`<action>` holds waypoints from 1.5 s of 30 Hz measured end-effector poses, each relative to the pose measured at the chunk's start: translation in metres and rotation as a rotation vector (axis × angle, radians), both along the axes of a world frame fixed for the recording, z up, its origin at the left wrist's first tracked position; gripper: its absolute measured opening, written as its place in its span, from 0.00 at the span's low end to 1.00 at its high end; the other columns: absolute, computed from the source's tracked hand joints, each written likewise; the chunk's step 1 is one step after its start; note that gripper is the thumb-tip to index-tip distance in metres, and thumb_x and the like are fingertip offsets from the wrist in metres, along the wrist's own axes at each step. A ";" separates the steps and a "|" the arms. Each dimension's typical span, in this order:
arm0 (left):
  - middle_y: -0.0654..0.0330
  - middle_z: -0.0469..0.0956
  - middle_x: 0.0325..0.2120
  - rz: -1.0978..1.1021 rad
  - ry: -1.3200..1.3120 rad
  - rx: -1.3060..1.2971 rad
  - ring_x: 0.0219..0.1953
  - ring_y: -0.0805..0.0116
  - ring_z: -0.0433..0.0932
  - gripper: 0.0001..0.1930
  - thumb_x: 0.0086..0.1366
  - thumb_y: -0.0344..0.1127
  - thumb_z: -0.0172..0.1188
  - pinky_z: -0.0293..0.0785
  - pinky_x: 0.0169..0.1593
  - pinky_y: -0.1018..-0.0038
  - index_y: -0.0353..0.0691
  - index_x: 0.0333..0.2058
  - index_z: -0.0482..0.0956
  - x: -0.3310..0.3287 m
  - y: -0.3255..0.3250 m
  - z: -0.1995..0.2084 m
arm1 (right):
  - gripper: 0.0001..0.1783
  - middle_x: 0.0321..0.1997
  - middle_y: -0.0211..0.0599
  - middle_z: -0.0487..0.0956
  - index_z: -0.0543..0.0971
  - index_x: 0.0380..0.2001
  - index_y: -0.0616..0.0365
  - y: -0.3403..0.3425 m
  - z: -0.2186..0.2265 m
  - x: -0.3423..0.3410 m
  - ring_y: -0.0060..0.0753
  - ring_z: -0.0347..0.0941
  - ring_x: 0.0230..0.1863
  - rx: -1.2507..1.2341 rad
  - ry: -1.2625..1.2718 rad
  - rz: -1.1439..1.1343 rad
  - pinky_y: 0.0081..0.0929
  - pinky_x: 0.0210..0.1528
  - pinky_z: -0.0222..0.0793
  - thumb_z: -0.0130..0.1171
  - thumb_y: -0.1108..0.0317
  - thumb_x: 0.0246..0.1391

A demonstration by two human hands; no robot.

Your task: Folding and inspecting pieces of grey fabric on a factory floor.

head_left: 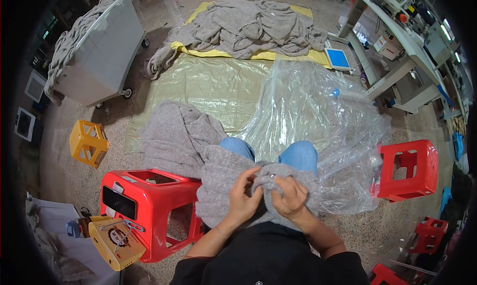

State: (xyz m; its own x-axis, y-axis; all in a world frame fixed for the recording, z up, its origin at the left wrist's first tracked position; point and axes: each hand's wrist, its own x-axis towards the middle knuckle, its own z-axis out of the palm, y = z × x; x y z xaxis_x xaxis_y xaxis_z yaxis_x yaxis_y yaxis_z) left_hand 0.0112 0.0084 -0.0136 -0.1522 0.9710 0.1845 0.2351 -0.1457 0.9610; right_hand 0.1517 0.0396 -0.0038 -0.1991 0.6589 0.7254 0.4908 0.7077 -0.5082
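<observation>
Grey knit garment (218, 200) is lying bunched across the person's lap in the head view, partly covering the blue jeans (300, 155). Taking the lap as the clock's centre, the left hand (243, 201) is gripping the gathered cloth between thumb and bent fingers, and the right hand (290, 198) is pinching the same bunch just beside it; the detail under the fingertips is too small to tell.

Work on this piece is, I judge, partway along: both hands are holding it, and it is lying neither spread flat nor neatly folded. A smaller knit heap (174, 138) is resting at 10 o'clock, a larger knit pile (248, 29) is spreading at 12 o'clock over yellow sheeting (320, 57), and more grey knit (74, 44) is draping over a white cart (102, 61) between 10 and 11. Nothing is showing which of these are finished and which are waiting, so I cannot tell how much is left.

Clear plastic film (293, 111) is lying at 1 o'clock. At 9 o'clock a red stool (159, 193) is bearing a black smartphone (119, 203); a small blue tool (135, 227) is lying there, out of both hands.
</observation>
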 end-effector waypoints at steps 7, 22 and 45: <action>0.62 0.79 0.29 -0.081 -0.721 -0.581 0.30 0.73 0.76 0.05 0.57 0.25 0.60 0.71 0.38 0.81 0.34 0.34 0.78 -0.044 0.000 -0.001 | 0.10 0.30 0.40 0.75 0.74 0.33 0.63 0.032 0.010 0.056 0.30 0.73 0.25 -0.965 0.452 -0.130 0.19 0.29 0.66 0.52 0.80 0.44; 0.64 0.79 0.27 -0.182 -0.729 -0.611 0.30 0.79 0.76 0.05 0.54 0.24 0.65 0.72 0.36 0.83 0.34 0.31 0.79 -0.046 0.009 0.019 | 0.10 0.27 0.39 0.76 0.77 0.31 0.63 0.036 0.012 0.008 0.29 0.72 0.29 -1.039 -0.037 0.545 0.26 0.30 0.66 0.57 0.66 0.53; 0.65 0.77 0.29 -0.240 -0.831 -0.612 0.29 0.81 0.74 0.10 0.52 0.19 0.62 0.72 0.35 0.83 0.35 0.34 0.77 -0.033 0.012 -0.002 | 0.08 0.25 0.23 0.68 0.73 0.26 0.63 0.032 -0.001 0.001 0.10 0.59 0.25 -0.930 0.180 0.387 0.15 0.23 0.55 0.57 0.71 0.55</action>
